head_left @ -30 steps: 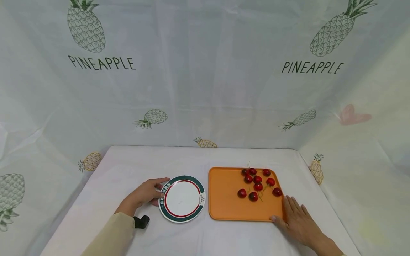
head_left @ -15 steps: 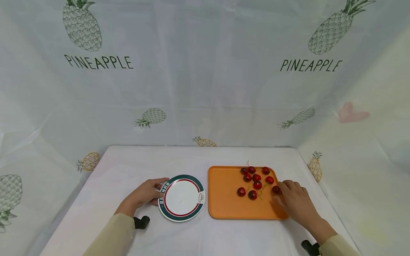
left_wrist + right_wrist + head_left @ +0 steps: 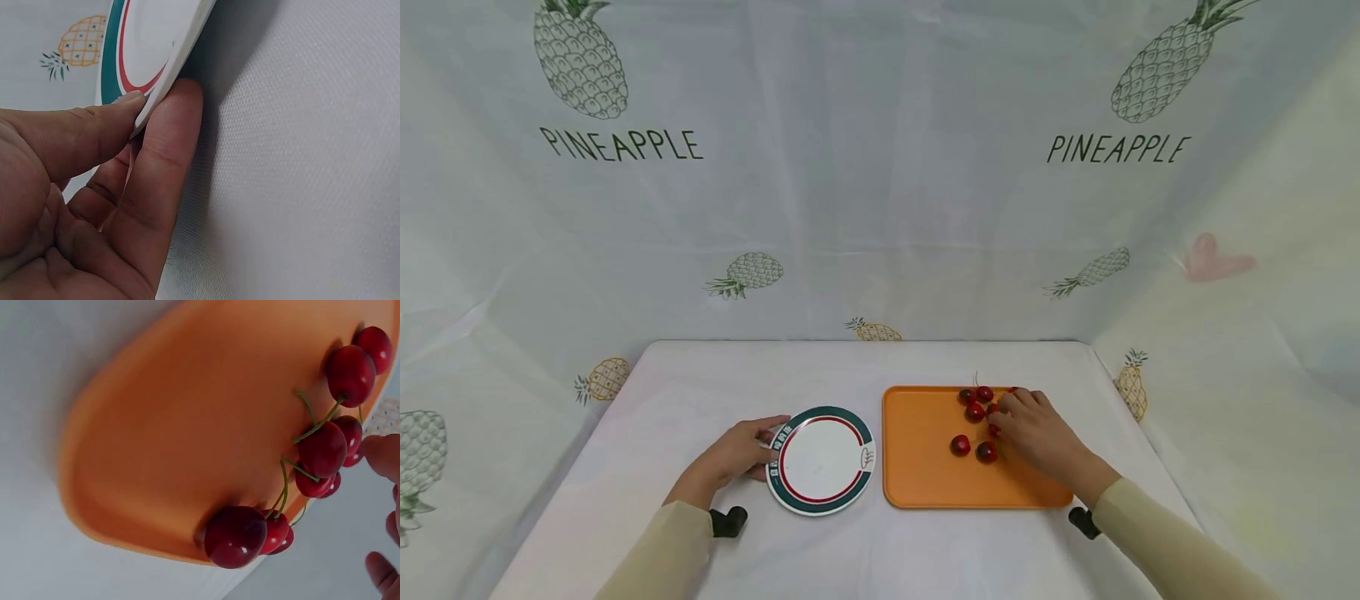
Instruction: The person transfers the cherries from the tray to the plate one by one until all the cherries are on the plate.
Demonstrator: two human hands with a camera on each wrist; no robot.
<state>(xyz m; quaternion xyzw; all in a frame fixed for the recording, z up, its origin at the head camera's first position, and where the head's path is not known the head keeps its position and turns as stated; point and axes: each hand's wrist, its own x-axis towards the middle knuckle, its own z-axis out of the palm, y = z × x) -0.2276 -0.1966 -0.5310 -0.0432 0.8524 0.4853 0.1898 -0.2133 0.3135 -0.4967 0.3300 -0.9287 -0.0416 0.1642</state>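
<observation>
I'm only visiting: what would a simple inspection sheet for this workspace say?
Surface: white tabletop.
Things in use: plate with green rim and red ring; orange tray holding cherries.
Clutter: nothing seen.
Hands: left hand pinches the plate's edge; right hand, fingers apart, is over the tray, close to the cherries.
Cables: nothing seen.
Surroundings: pale pineapple-print cloth behind and at both sides; beige sleeves and a black device near each wrist.

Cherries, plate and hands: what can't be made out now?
Head view: the right hand at least partly hides some cherries on the orange tray.
Head view: lettering on the plate is too small to read.
Right wrist view: the picture's edge cuts off most of that hand; any grip is unclear.
Left wrist view: the top edge cuts off much of the plate.
</observation>
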